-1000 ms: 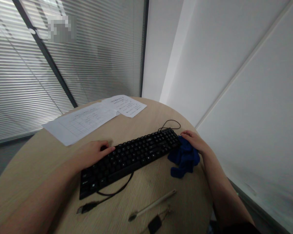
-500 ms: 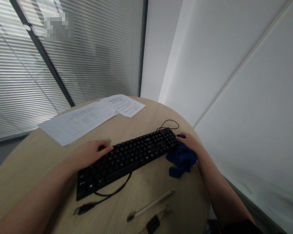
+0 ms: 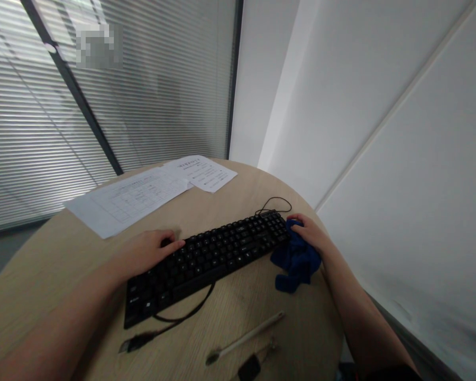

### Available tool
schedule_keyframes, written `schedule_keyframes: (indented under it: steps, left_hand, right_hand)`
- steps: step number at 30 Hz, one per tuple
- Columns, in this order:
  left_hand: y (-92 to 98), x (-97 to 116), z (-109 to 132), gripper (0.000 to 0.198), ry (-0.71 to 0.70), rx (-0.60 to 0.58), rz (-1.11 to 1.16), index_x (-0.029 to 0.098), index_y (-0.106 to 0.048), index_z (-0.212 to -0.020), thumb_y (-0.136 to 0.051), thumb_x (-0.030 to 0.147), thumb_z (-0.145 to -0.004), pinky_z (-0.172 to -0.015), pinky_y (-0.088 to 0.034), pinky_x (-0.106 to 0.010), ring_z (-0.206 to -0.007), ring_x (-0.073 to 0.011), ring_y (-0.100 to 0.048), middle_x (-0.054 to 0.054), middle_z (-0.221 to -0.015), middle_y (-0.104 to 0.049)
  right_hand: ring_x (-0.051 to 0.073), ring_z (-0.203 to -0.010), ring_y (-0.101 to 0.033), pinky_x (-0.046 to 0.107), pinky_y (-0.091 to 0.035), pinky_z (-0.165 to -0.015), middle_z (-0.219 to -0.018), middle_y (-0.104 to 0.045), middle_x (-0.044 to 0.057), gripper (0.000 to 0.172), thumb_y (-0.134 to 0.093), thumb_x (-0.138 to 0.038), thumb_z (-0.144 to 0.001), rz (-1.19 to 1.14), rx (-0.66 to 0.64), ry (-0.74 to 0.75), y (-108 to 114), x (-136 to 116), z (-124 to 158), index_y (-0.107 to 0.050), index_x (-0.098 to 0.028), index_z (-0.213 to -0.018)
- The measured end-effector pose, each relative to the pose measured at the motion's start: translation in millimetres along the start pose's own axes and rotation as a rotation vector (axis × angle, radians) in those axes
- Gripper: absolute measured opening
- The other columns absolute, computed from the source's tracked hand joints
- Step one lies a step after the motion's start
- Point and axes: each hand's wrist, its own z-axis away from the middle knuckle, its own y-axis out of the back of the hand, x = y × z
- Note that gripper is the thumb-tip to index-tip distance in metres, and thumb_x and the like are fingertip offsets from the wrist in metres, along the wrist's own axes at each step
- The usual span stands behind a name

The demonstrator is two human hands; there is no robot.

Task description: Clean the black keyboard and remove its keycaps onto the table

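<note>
A black keyboard (image 3: 218, 251) lies aslant on the round wooden table. My left hand (image 3: 154, 251) grips its far edge near the left end, thumb over the keys and the other fingers mostly hidden behind. At the keyboard's right end, my right hand (image 3: 307, 230) is closed on a crumpled blue cloth (image 3: 295, 262), part of which hangs down onto the table. The keyboard's black USB cable (image 3: 186, 316) shows in front of it, with the plug (image 3: 137, 342) at the lower left. A thin cable loop (image 3: 280, 200) shows behind the right end.
Printed paper sheets (image 3: 138, 198) lie on the far left of the table (image 3: 246, 296). Near the front are a thin pale stick with a dark brush-like end (image 3: 248, 337) and a small black tag-like object (image 3: 249, 368). A white wall (image 3: 400, 174) stands close on the right.
My right thumb has drawn slightly back from the keyboard's right end and now lies over the blue cloth. My left hand and the keyboard look unmoved, apart from a slight view shift.
</note>
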Motion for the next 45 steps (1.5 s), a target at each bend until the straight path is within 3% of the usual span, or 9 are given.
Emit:
schedule_keyframes:
  steps: [4,10,20,23,28,30,35,41,45]
  left_hand:
    - [-1.1,-2.9,-0.6,0.05,0.0,-0.008,-0.003,0.023,-0.067,-0.079,-0.045,0.068,-0.085,-0.067,-0.042,-0.035,-0.075,-0.0254,-0.064,-0.005,-0.077,-0.071]
    - [1.0,2.7,0.1,0.05,0.018,-0.009,0.01,0.024,-0.068,-0.079,-0.046,0.068,-0.084,-0.067,-0.042,-0.035,-0.075,-0.0256,-0.064,-0.005,-0.077,-0.071]
    - [0.9,2.1,0.5,0.05,0.023,0.011,0.015,0.024,-0.069,-0.079,-0.047,0.069,-0.083,-0.066,-0.043,-0.034,-0.075,-0.0252,-0.065,-0.005,-0.076,-0.071]
    - [0.9,2.1,0.6,0.051,0.028,-0.007,0.006,0.024,-0.069,-0.082,-0.046,0.069,-0.083,-0.067,-0.043,-0.035,-0.076,-0.026,-0.065,-0.005,-0.079,-0.072]
    - [0.2,0.2,0.0,0.049,-0.008,0.003,0.017,0.024,-0.069,-0.082,-0.047,0.068,-0.084,-0.068,-0.043,-0.035,-0.077,-0.0259,-0.064,-0.005,-0.08,-0.071]
    - [-0.7,-1.7,-0.8,0.05,-0.014,0.002,0.009,0.024,-0.069,-0.082,-0.046,0.068,-0.085,-0.068,-0.042,-0.035,-0.076,-0.0257,-0.064,-0.005,-0.079,-0.071]
    - [-1.5,-1.8,-1.8,0.049,-0.003,-0.011,-0.005,0.023,-0.067,-0.08,-0.045,0.067,-0.086,-0.067,-0.041,-0.034,-0.074,-0.0246,-0.063,-0.004,-0.077,-0.07]
    - [-2.2,-0.9,-0.9,0.051,-0.021,0.007,-0.008,0.023,-0.066,-0.078,-0.044,0.068,-0.085,-0.067,-0.042,-0.034,-0.074,-0.0245,-0.063,-0.004,-0.076,-0.07]
    - [-2.3,-0.6,-0.7,0.052,-0.007,0.018,0.0,0.023,-0.067,-0.077,-0.044,0.07,-0.084,-0.065,-0.041,-0.033,-0.073,-0.0247,-0.063,-0.003,-0.074,-0.07]
  right_hand:
    - [0.02,-0.09,-0.069,0.034,-0.054,-0.082,-0.101,-0.073,0.006,0.042,-0.059,-0.027,-0.078,0.028,0.026,0.028,-4.6,4.6,-5.0,-0.064,-0.018,-0.119]
    - [0.024,-0.11,-0.064,0.041,-0.048,-0.1,-0.117,-0.07,0.011,0.042,-0.065,-0.029,-0.079,0.019,0.031,0.068,-3.4,2.3,-5.1,-0.066,-0.017,-0.119]
    - [0.023,-0.112,-0.065,0.04,-0.052,-0.098,-0.125,-0.068,0.006,0.067,-0.065,-0.02,-0.074,-0.273,-0.32,0.012,18.9,-9.5,14.8,-0.051,-0.024,-0.139]
    - [0.023,-0.114,-0.063,0.038,-0.052,-0.099,-0.13,-0.065,0.006,0.071,-0.064,-0.019,-0.074,-0.276,-0.342,0.017,20.0,-8.9,15.1,-0.047,-0.024,-0.143]
    - [0.022,-0.105,-0.067,0.037,-0.056,-0.091,-0.126,-0.067,0.007,0.077,-0.062,-0.018,-0.074,-0.19,-0.252,-0.024,15.2,-4.5,10.7,-0.042,-0.025,-0.148]
    - [0.022,-0.101,-0.068,0.037,-0.056,-0.089,-0.121,-0.07,0.006,0.069,-0.062,-0.019,-0.074,-0.17,-0.232,-0.028,13.4,-4.0,7.8,-0.051,-0.024,-0.141]
    - [0.023,-0.088,-0.069,0.038,-0.056,-0.084,-0.096,-0.076,0.004,0.03,-0.063,-0.029,-0.076,-0.098,-0.234,-0.024,10.4,-2.6,-2.1,-0.072,-0.018,-0.102]
    - [0.026,-0.086,-0.069,0.04,-0.055,-0.083,-0.089,-0.076,0.005,0.026,-0.064,-0.035,-0.075,0.004,-0.073,0.031,2.1,7.3,-12.9,-0.074,-0.017,-0.091]
    - [0.026,-0.09,-0.069,0.041,-0.055,-0.087,-0.095,-0.077,0.005,0.03,-0.065,-0.034,-0.075,-0.05,-0.113,0.043,2.6,7.9,-11.2,-0.075,-0.017,-0.099]
